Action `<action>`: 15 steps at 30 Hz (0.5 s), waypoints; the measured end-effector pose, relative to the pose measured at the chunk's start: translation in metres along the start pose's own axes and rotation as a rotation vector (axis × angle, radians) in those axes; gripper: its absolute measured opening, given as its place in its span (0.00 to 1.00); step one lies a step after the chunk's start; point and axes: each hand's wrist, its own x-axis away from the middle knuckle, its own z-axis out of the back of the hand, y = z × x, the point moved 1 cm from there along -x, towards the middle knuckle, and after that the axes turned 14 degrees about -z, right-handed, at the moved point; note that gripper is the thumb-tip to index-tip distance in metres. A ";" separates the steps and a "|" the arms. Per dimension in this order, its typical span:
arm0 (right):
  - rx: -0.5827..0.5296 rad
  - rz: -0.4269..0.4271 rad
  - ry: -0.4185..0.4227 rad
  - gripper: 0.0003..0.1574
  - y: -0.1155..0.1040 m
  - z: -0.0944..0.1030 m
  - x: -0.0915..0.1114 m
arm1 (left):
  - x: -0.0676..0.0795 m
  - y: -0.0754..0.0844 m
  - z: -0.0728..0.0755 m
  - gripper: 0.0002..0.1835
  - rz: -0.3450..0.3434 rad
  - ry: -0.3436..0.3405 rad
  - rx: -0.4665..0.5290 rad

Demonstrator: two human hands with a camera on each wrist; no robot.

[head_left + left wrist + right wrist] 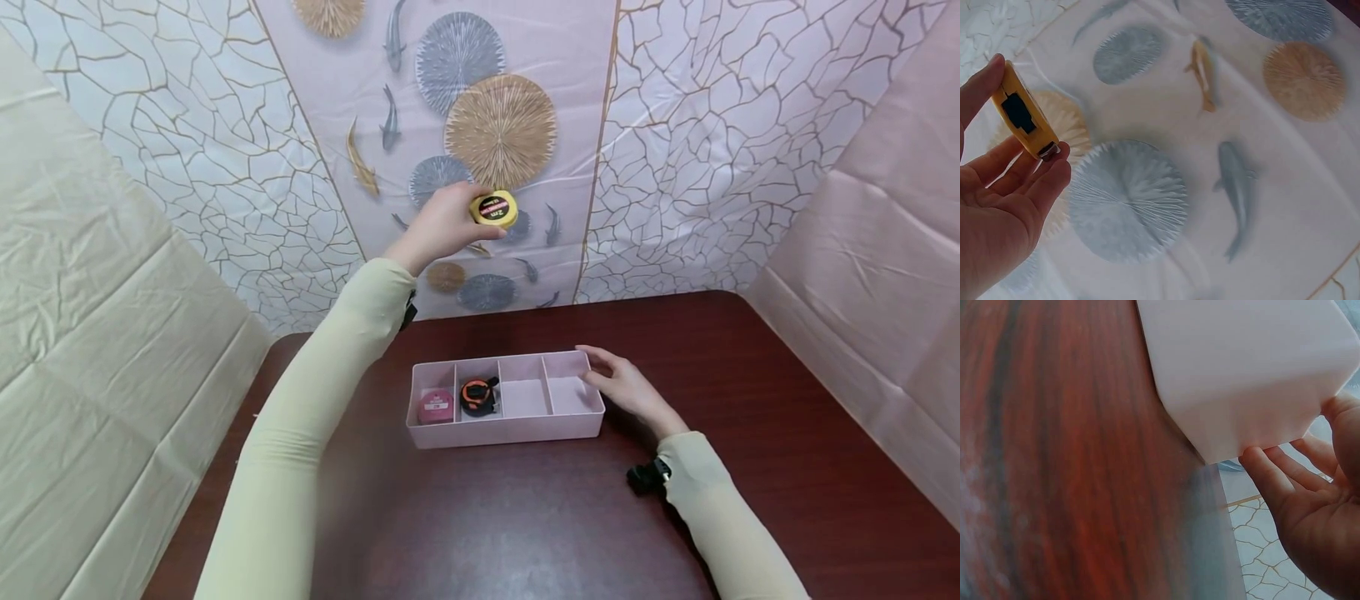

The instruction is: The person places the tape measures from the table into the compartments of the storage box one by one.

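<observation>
High over the table, my left hand [444, 223] pinches a yellow tape measure [495, 209] between thumb and fingers. Its round label faces up in the head view; the left wrist view shows the tape measure [1025, 112] edge-on, with a dark patch and a metal tape end. A pale pink divided box [510, 429] stands on the table. My right hand [626, 387] grips its right end, thumb at the rim and fingers against the outside, as the box [1247, 369] also shows in the right wrist view. A pink tape measure [437, 406] and a black-and-orange tape measure [477, 397] lie in its two left compartments.
The box's two right compartments show bare floors. Dark reddish-brown wood makes up the table [480, 517]. Patterned cloth [675, 167] hangs behind it, and pale cloth walls [97, 333] flank both sides. A small black device sits at each wrist.
</observation>
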 end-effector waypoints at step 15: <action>0.029 -0.002 0.017 0.32 0.000 0.000 0.000 | 0.000 0.034 -0.007 0.35 -0.124 -0.041 0.034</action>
